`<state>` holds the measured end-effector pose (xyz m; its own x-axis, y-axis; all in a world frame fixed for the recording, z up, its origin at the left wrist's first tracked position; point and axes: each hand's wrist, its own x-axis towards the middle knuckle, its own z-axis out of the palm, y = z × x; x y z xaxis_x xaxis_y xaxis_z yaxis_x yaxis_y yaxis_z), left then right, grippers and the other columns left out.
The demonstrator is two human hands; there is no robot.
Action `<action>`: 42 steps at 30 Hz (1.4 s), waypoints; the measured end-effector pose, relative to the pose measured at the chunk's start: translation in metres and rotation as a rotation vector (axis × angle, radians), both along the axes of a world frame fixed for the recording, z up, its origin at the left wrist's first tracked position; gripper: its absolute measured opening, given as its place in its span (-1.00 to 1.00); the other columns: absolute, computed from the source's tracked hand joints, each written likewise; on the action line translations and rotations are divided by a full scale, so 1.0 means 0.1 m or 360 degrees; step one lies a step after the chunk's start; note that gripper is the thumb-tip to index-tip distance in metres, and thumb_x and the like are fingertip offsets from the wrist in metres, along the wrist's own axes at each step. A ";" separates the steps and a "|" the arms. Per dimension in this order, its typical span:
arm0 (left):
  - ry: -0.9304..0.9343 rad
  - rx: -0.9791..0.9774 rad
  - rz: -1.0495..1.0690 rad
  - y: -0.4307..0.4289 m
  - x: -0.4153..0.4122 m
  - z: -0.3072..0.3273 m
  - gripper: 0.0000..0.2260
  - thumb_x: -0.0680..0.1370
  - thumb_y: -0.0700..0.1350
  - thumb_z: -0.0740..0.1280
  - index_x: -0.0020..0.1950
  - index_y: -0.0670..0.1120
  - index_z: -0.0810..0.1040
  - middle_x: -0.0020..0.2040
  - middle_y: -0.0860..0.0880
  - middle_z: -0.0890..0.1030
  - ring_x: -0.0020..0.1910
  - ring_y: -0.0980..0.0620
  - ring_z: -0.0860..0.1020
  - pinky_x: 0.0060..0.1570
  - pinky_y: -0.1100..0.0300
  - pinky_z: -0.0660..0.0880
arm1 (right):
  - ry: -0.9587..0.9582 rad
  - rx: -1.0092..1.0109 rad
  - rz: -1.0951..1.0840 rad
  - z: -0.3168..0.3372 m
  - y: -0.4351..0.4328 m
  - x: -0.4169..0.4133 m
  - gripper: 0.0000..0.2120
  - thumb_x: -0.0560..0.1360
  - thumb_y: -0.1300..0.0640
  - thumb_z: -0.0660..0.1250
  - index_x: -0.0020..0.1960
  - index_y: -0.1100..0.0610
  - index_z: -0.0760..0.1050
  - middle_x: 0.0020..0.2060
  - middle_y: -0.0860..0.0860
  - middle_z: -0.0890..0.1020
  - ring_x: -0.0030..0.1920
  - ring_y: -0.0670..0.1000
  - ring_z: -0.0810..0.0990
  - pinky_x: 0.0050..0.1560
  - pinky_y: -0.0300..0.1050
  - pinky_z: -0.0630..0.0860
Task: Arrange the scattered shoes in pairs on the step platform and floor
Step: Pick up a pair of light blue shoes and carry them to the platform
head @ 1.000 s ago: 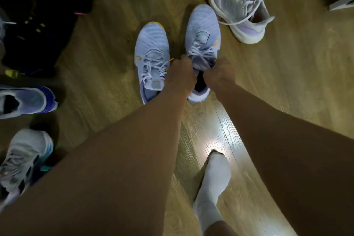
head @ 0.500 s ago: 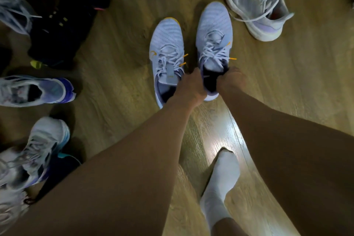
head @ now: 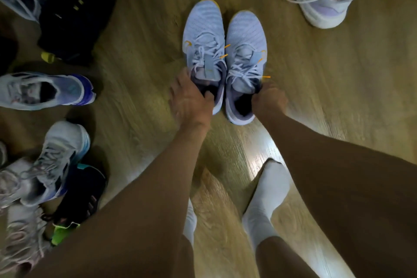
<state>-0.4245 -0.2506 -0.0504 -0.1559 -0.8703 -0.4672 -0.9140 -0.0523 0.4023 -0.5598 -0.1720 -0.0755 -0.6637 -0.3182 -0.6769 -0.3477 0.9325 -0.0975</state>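
Floor [head: 140, 101] at twelve is bearing one blue pair [head: 246, 29], left hand [head: 191, 99] and right hand [head: 269, 101] gripping its heels; shoes [head: 45, 91] at nine are lying unpaired.

You have a dim, warm-tinted view. One bright glare patch sits on the wooden floor [head: 259, 151]. The pale shoes [head: 20, 239] at the lower left edge are smeared by blur.

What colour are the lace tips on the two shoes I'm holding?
Orange lace tips on the pale blue shoes, clearest in the head view.
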 end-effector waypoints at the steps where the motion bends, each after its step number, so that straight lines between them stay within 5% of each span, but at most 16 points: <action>1: -0.0039 0.0186 0.0068 -0.05 0.00 -0.07 -0.44 0.47 -0.07 0.37 0.42 -0.14 0.28 0.32 -0.15 0.44 0.29 -0.15 0.42 0.23 0.01 0.40 | 0.0001 0.0010 0.0006 -0.01 0.00 -0.01 -0.67 0.54 0.15 0.19 0.27 0.21 0.42 0.21 0.21 0.54 0.26 0.22 0.49 0.18 -0.01 0.42; 4: -0.0198 0.0608 0.0051 -0.15 -0.07 -0.30 -0.56 0.53 -0.12 0.32 0.37 -0.21 0.34 0.30 -0.21 0.48 0.27 -0.19 0.47 0.12 0.08 0.43 | -0.0028 0.0004 -0.0031 -0.02 -0.01 -0.01 -0.64 0.53 0.15 0.20 0.31 0.16 0.41 0.23 0.19 0.53 0.27 0.21 0.49 0.19 0.00 0.43; 7: -0.0393 0.0498 -0.0096 -0.26 -0.09 -0.38 -0.65 0.52 -0.16 0.33 0.27 -0.25 0.41 0.21 -0.22 0.55 0.18 -0.19 0.54 -0.06 0.10 0.47 | -0.0003 -0.0009 -0.0079 -0.02 0.00 0.03 -0.66 0.55 0.15 0.14 0.30 0.16 0.43 0.23 0.18 0.53 0.26 0.21 0.50 0.17 0.02 0.45; 11: -0.0491 0.0346 -0.0223 -0.30 0.01 -0.24 -0.69 0.52 -0.14 0.31 0.21 -0.25 0.47 0.19 -0.25 0.55 0.17 -0.22 0.54 -0.05 0.08 0.47 | 0.0000 -0.0009 0.0036 0.16 0.01 0.08 -0.66 0.56 0.19 0.13 0.30 0.30 0.35 0.26 0.24 0.49 0.30 0.20 0.46 0.24 0.02 0.40; 17: -0.0200 0.0643 0.0021 -0.28 -0.08 -0.18 -0.63 0.58 -0.07 0.25 0.34 -0.19 0.38 0.26 -0.26 0.49 0.18 -0.26 0.53 0.13 -0.07 0.52 | -0.0016 0.0030 0.0269 0.28 0.01 0.02 -0.63 0.57 0.15 0.14 0.31 0.32 0.32 0.27 0.24 0.47 0.30 0.25 0.44 0.21 0.03 0.40; 20: -0.0157 0.0543 0.0272 -0.32 -0.11 -0.38 -0.67 0.64 -0.14 0.11 0.38 -0.20 0.38 0.29 -0.21 0.49 0.23 -0.19 0.51 0.11 0.06 0.50 | 0.0039 -0.0027 0.0278 0.12 0.02 0.02 -0.66 0.56 0.17 0.15 0.28 0.30 0.36 0.25 0.24 0.49 0.29 0.25 0.46 0.20 0.04 0.41; 25: -0.0280 0.0396 0.0019 -0.28 -0.03 -0.33 -0.73 0.58 -0.18 0.23 0.25 -0.26 0.46 0.18 -0.24 0.57 0.12 -0.21 0.57 -0.05 0.09 0.53 | 0.0014 -0.0102 0.0153 0.13 0.15 0.06 -0.67 0.55 0.20 0.16 0.26 0.32 0.37 0.22 0.29 0.50 0.26 0.27 0.47 0.18 0.03 0.41; 27: -0.0401 0.0344 -0.0133 -0.23 0.03 -0.10 -0.75 0.53 -0.18 0.30 0.15 -0.29 0.48 0.09 -0.25 0.61 0.05 -0.23 0.60 -0.14 0.11 0.52 | -0.0002 -0.0078 0.0140 0.29 0.22 0.06 -0.67 0.54 0.19 0.16 0.26 0.29 0.39 0.21 0.27 0.51 0.24 0.25 0.49 0.16 0.03 0.43; 32: -0.0404 0.0345 -0.0252 -0.01 -0.02 0.86 -0.75 0.48 -0.18 0.29 0.12 -0.25 0.53 0.07 -0.28 0.61 0.03 -0.25 0.61 -0.02 -0.01 0.58 | -0.0007 -0.0071 0.0026 1.17 0.35 -0.08 -0.68 0.54 0.21 0.13 0.24 0.25 0.45 0.18 0.25 0.56 0.23 0.23 0.51 0.18 -0.01 0.44; 42: -0.0099 -0.0058 -0.0799 0.25 -0.82 4.03 -0.75 0.54 -0.14 0.25 0.15 -0.23 0.54 0.08 -0.29 0.57 0.07 -0.29 0.54 -0.21 0.05 0.35 | 0.0219 -0.0257 -0.0138 4.57 0.88 -0.79 -0.69 0.56 0.18 0.12 0.20 0.28 0.48 0.14 0.25 0.56 0.16 0.21 0.53 0.06 -0.05 0.44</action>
<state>-0.5063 -0.2251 0.3527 -0.5322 -0.7111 -0.4595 -0.8450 0.4132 0.3394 -0.6384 -0.0838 0.3818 -0.7758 -0.3526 -0.5232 -0.2870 0.9357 -0.2050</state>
